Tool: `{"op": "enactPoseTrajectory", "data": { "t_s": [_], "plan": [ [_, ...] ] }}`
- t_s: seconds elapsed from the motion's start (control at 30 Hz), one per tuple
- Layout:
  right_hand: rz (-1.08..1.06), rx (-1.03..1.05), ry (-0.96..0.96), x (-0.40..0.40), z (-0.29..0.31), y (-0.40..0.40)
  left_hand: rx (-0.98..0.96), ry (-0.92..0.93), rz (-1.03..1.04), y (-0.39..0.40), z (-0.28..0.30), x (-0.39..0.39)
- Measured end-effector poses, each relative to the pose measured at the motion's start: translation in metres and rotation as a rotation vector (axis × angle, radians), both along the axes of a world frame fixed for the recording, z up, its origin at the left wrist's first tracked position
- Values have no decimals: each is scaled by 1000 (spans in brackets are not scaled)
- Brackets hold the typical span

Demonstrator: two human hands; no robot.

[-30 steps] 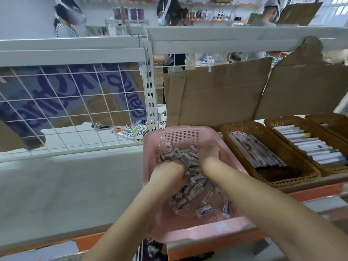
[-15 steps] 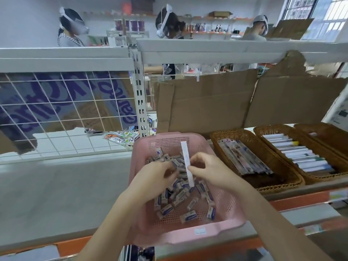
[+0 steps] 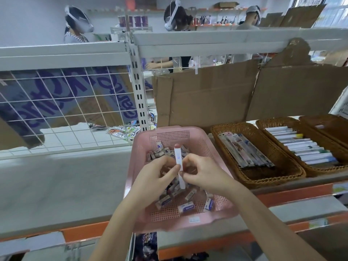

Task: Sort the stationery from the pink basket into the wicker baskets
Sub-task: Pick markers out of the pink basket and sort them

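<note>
a pink basket (image 3: 170, 135) is set on the grey shelf (image 3: 56, 185), with small wrapped erasers (image 3: 186, 206) loose on its perforated floor. above the basket, a slim white pen (image 3: 178, 164) with a pink cap is held roughly upright. the left hand (image 3: 156, 178) is closed around the pen, its thumb and fingers pinched on the barrel near the middle. the right hand (image 3: 203, 176) is also closed on the pen, with curled fingers pinching the lower barrel. just right of the pink basket, a wicker basket (image 3: 263, 179) containing packaged pens is placed, and beside it a second wicker basket (image 3: 320, 168) filled with white markers.
</note>
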State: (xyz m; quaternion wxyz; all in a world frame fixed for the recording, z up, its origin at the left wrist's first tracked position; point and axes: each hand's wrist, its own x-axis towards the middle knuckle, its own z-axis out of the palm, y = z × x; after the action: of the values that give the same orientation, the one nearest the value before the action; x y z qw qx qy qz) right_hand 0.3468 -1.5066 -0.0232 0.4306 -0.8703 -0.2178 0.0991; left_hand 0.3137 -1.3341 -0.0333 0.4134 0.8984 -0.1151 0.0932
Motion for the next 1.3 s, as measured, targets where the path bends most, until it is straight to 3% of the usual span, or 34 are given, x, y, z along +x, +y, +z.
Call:
{"op": "enactPoseTrajectory", "data": {
  "t_s": [0.3, 0.57, 0.8, 0.9, 1.1, 1.2, 1.3],
  "plan": [
    [-43, -282, -120, 8, 25, -28, 124, 44, 64, 11, -6, 2],
    [161, -395, -242, 6, 61, 0, 281, -10, 50, -3, -11, 11],
    [216, -295, -331, 2, 77, 21, -100, 82, 9, -6, -9, 9],
    [173, -156, -316, -1, 81, 17, -139, 59, -10, -4, -6, 8],
    [200, -112, -324, -2, 72, 27, -297, 23, 69, -9, -4, 8],
    [188, -19, -236, 8, 65, 17, -342, 45, 82, -6, -5, 6],
    [179, -168, -198, 22, 43, 3, -348, 75, 140, 1, -7, 5]
  ]
}}
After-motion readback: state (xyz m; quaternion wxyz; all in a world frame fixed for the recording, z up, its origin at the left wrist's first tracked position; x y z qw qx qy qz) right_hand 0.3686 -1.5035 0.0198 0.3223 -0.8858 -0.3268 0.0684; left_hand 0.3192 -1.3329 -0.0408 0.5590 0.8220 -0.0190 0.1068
